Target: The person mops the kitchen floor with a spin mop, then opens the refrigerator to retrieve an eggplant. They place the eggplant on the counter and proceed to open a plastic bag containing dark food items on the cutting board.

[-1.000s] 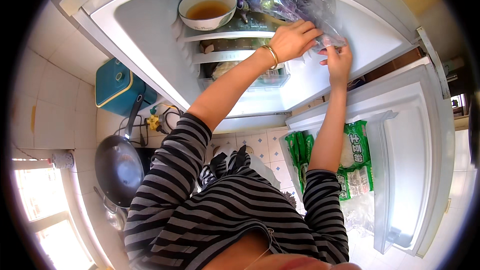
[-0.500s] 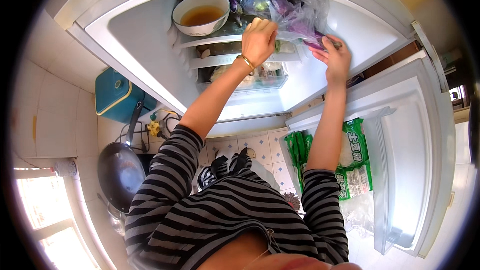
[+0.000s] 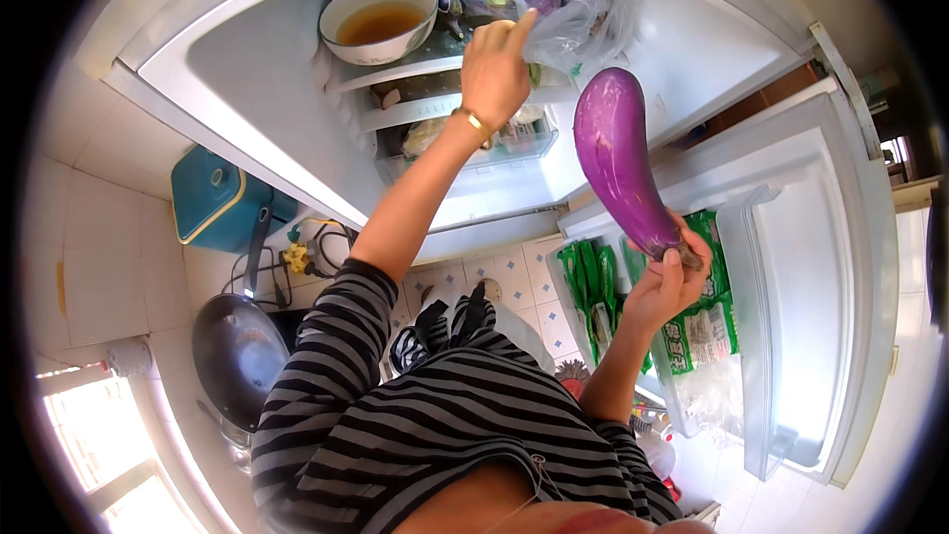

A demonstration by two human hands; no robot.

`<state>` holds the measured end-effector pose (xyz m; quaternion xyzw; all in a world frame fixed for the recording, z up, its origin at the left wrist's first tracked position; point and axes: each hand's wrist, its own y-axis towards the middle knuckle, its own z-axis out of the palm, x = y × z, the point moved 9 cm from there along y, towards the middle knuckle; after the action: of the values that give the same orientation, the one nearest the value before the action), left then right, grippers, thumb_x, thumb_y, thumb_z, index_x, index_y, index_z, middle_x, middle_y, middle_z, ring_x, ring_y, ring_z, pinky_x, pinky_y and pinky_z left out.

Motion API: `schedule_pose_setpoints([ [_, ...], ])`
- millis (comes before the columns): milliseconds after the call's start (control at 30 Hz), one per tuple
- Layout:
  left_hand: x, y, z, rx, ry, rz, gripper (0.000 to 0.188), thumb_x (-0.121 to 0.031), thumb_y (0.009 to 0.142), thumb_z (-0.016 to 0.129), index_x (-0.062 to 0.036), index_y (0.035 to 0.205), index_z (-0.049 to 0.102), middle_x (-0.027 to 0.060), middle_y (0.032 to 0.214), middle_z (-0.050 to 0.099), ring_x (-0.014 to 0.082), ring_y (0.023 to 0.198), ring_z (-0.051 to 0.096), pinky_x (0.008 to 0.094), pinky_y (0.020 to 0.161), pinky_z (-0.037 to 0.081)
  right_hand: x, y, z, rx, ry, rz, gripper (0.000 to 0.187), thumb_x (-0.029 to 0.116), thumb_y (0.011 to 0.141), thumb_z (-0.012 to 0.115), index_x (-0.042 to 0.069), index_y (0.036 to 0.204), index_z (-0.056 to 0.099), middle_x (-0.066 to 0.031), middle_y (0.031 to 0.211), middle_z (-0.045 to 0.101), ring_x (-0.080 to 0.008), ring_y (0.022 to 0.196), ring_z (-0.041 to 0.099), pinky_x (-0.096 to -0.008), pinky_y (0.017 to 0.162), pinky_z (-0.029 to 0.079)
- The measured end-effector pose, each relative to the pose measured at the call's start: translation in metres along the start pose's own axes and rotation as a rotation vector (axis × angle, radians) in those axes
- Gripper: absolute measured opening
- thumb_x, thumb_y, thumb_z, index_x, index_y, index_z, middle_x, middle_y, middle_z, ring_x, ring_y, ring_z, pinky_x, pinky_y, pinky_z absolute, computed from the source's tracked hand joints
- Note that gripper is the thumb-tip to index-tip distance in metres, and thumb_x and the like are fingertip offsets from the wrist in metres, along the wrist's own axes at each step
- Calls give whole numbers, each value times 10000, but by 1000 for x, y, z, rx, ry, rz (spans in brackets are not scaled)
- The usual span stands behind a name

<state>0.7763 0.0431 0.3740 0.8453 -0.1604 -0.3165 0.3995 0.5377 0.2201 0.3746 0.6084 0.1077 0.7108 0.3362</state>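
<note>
Your left hand (image 3: 494, 74) up at far fridge shelf, index finger out, other fingers curled loosely on clear plastic bag (image 3: 578, 20); bag thin, crinkly, tears easily, contents hard to make out. Bowl (image 3: 379, 18) of brown liquid just left of it, would spill if knocked. Your right hand (image 3: 667, 287) closed round stem end of purple eggplant (image 3: 618, 158), which stands upright before open fridge. Eggplant firm, smooth, slippery, moderately heavy; you'd grip better mid-body. Lower shelves partly hidden by your arm.

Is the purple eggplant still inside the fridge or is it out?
Out. The right hand holds the eggplant by its stem end in front of the open fridge, clear of the shelves.
</note>
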Motion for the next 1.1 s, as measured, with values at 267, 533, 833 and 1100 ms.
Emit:
schedule_pose_setpoints([
  [267, -91, -76, -31, 349, -1722, -441, 708, -433, 819, 494, -27, 1318, 197, 139, 1234, 379, 234, 1137, 395, 360, 924, 345, -15, -49, 13, 1, 297, 221, 326, 151, 805, 498, 12, 1088, 416, -221, 1166, 419, -356, 935, 534, -435, 720, 500],
  [533, -113, -120, -53, 236, -1758, -552, 930, -248, 697, 687, -144, 1357, 40, 123, 1303, 287, 260, 1164, 369, 406, 952, 322, -41, -112, 30, 109, 580, 649, 421, 319, 856, 462, 10, 1136, 399, -163, 1018, 558, -332, 824, 598, -305, 581, 466],
  [833, -178, -168, -73, 3, -1507, -618, 871, -132, 744, 650, -171, 1364, 40, 112, 1250, 332, 215, 1083, 422, 335, 888, 382, -35, -160, -10, 186, 1052, 995, 401, 288, 887, 404, 25, 1188, 374, -153, 1082, 541, -326, 881, 584, -306, 589, 472],
  [1100, -245, -229, -45, -89, -1572, -921, 608, -206, 871, 454, -172, 1355, 88, 98, 1313, 277, 253, 1097, 418, 408, 863, 429, -10, -185, -97, 248, 842, 1068, 312, 229, 883, 441, 41, 1132, 434, -117, 1073, 538, -271, 889, 575, -280, 621, 466],
])
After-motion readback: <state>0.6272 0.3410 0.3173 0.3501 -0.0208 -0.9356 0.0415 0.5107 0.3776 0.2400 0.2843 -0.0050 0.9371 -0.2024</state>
